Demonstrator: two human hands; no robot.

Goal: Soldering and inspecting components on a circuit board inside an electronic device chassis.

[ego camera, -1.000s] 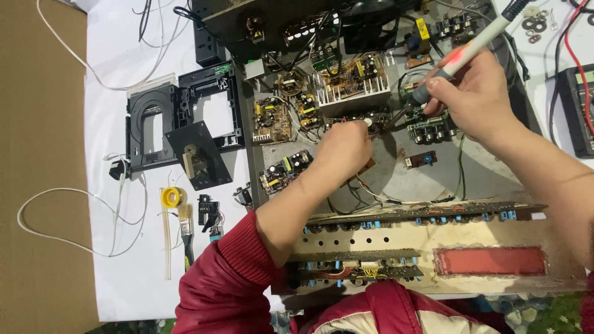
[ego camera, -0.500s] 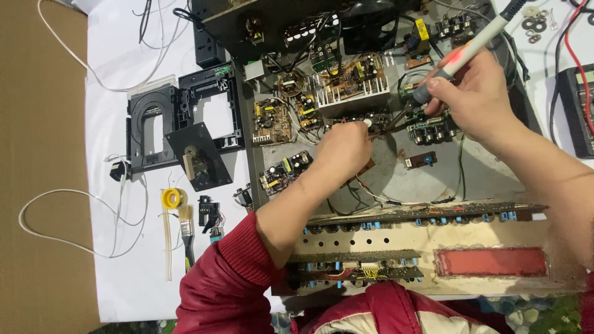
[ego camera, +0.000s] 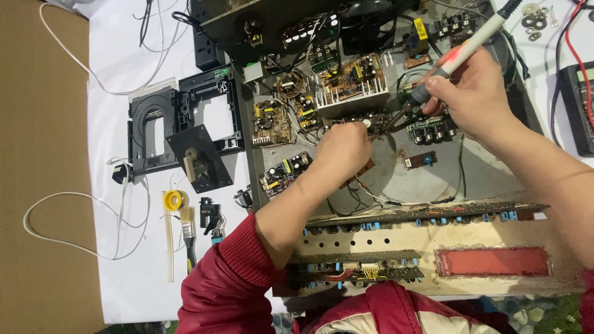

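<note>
Red-sleeved, our left hand point(ego camera: 342, 150) has hardly moved at the frame's centre, fingers pinched on a small part we cannot make out inside the open amplifier point(ego camera: 383, 173), while our right hand point(ego camera: 473, 99) keeps the soldering iron point(ego camera: 461, 52) gripped, tip lowered there.

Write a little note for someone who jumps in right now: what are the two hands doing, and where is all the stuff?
Left hand: pressed down on the small boards inside the open metal chassis, fingertips pinching something pale; what it is cannot be told.
Right hand: grips a white soldering iron, tip aimed down beside the left fingertips.
Nearby: black disc tray frame, yellow tape roll and a small brush lie on the white sheet.
Done: chassis lies open.
Left: cannot tell.
</note>
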